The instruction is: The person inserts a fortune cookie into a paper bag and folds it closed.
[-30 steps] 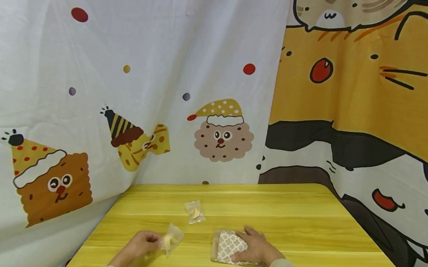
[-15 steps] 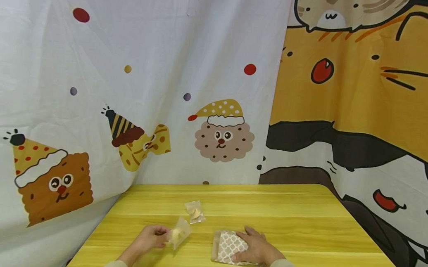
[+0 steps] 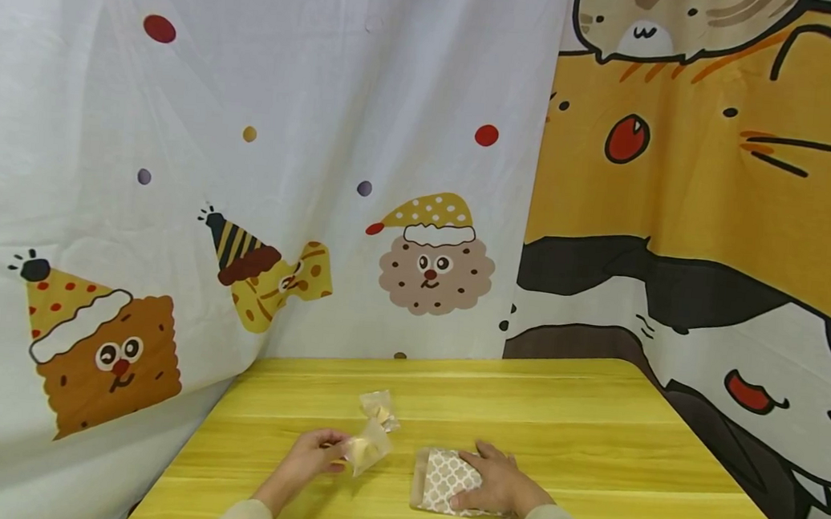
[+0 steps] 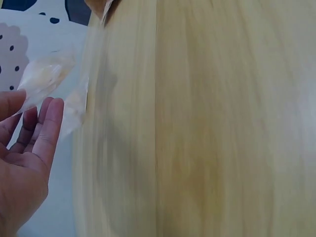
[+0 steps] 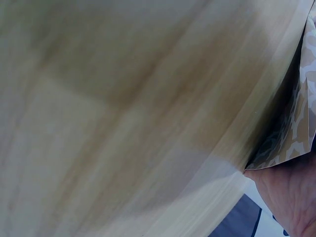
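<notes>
Between thumb and fingers, my left hand (image 3: 315, 450) pinches a small clear plastic packet (image 3: 371, 447) with a curved pale-yellow piece inside. A second clear packet (image 3: 378, 406) of the same sort lies just beyond it; the held one overlaps its near edge in the head view. The left wrist view shows the held packet (image 4: 47, 76) at the fingertips. To the right, a flat paper bag (image 3: 443, 480) with a white-and-tan lattice print lies under my right hand (image 3: 497, 482), whose fingers spread over it. In the right wrist view the bag's edge (image 5: 296, 126) stands slightly raised beside the hand.
Everything lies on a yellow wood-grain table (image 3: 591, 433). A white cloth (image 3: 309, 123) printed with cookie figures hangs behind it, and an orange cartoon-animal cloth (image 3: 681, 190) hangs at the right.
My left hand has carried its packet to the right and away from me, up close to the packet on the table. The right hand and the paper bag have stayed put.
</notes>
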Demonstrator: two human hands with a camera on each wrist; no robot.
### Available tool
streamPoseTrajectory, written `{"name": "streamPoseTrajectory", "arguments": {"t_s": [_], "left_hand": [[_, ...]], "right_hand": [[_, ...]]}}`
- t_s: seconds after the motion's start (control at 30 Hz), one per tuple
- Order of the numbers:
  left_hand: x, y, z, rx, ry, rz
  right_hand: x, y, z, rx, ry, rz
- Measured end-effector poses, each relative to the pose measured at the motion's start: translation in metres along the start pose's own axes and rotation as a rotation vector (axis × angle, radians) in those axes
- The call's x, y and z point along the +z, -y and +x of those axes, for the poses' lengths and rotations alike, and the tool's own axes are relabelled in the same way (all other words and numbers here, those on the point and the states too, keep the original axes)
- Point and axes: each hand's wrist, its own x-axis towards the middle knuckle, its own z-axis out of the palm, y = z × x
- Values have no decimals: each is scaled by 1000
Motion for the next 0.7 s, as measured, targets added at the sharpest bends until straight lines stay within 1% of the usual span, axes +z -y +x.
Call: {"name": "streamPoseTrajectory", "arguments": {"t_s": [0.2,0.43,0.57,0.7], "left_hand": [[12,-5,5,-6,-1,-19],[28,-6,12,-4,-27,-91],[37,-6,15,-16,-8,-131],[45,-4,16,-24,12,-137]], "right_hand": [[-4,7,-4,30,6,-9],[-6,12,-7,35,4,-36],[-5,10,-5,25,-3,-59],[-5,9,-5,22,2,-60]]}}
